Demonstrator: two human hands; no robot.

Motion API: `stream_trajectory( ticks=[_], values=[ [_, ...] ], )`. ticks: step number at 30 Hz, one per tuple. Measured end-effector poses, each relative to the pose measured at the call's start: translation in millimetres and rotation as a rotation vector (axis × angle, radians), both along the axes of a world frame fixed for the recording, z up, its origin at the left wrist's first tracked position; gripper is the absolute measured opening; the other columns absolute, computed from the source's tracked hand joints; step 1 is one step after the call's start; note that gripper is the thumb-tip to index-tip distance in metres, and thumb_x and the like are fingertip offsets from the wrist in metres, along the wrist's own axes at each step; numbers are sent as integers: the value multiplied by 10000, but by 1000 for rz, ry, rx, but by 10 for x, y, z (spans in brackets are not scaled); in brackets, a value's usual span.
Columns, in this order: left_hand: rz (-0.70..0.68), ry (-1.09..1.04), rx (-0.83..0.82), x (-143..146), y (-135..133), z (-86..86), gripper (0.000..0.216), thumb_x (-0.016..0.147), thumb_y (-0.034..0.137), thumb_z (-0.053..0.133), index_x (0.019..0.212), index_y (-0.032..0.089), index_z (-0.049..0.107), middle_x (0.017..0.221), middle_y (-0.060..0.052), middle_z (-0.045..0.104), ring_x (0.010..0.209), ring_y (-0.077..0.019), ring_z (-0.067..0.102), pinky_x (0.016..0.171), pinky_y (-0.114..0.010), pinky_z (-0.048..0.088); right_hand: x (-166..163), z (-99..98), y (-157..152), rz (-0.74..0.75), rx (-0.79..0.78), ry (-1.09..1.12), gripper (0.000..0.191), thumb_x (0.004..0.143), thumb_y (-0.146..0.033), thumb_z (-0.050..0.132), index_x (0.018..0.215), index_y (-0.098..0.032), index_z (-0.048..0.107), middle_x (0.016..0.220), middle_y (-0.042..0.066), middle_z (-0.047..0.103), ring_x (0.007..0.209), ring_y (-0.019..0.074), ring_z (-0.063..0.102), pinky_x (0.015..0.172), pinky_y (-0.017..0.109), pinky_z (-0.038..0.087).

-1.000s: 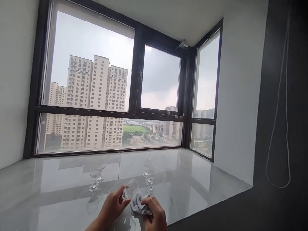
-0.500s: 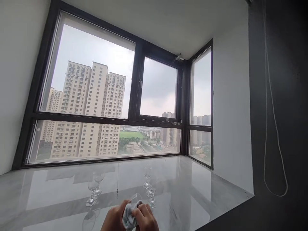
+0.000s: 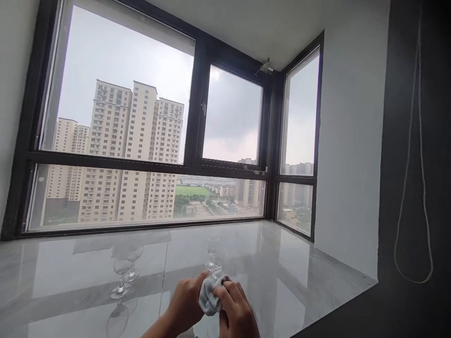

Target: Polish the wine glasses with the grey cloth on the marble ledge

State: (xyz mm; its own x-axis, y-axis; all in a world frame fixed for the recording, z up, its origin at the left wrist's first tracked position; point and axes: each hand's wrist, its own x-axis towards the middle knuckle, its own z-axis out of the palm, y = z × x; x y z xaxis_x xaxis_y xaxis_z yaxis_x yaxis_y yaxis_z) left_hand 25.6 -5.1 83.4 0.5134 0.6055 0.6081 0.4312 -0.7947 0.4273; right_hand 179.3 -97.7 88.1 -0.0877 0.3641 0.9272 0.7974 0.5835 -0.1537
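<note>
Close to the sill's front, my left hand is closed around a clear glass, whose upper part shows above a cloth. The rest of that glass is hidden by my hands and the cloth. My right hand pinches the bunched grey-blue cloth against it. Two clear stemmed glasses, a nearer one and one just behind it, stand upright to the left. Beyond my hands stands another stemmed glass; others near it are faint and partly covered.
The glossy grey marble sill mirrors the windows and glasses. Dark window frames run along its back and right side. A white wall bounds the right, with a looped cord hanging beyond it.
Both hands, with the glass and cloth, have moved right and slightly up in view, now covering more of the right-hand glasses. The camera view has also shifted; the left pair of glasses stays standing.
</note>
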Motion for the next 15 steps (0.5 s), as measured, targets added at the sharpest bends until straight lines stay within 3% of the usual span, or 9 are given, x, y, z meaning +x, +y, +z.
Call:
stream_trajectory(
  ticks=[9, 15],
  values=[
    [69, 19, -56, -18, -34, -47, 365, 793, 261, 586, 1151, 235, 653, 611, 15, 677, 524, -162, 586, 523, -241, 364, -56, -260, -7, 13, -22, 185, 522, 723, 43, 398, 1055, -264, 660, 995, 73, 687, 978, 237, 663, 793, 333, 561],
    [196, 9, 0, -67, 204, -172, 414, 804, 301, 605, 1210, 223, 607, 545, 59, 600, 493, -158, 576, 537, -245, 360, -85, -425, 250, -80, 34, 454, 330, 790, -51, 488, 1004, -241, 652, 1025, 86, 695, 1007, 244, 678, 782, 322, 570]
  ],
)
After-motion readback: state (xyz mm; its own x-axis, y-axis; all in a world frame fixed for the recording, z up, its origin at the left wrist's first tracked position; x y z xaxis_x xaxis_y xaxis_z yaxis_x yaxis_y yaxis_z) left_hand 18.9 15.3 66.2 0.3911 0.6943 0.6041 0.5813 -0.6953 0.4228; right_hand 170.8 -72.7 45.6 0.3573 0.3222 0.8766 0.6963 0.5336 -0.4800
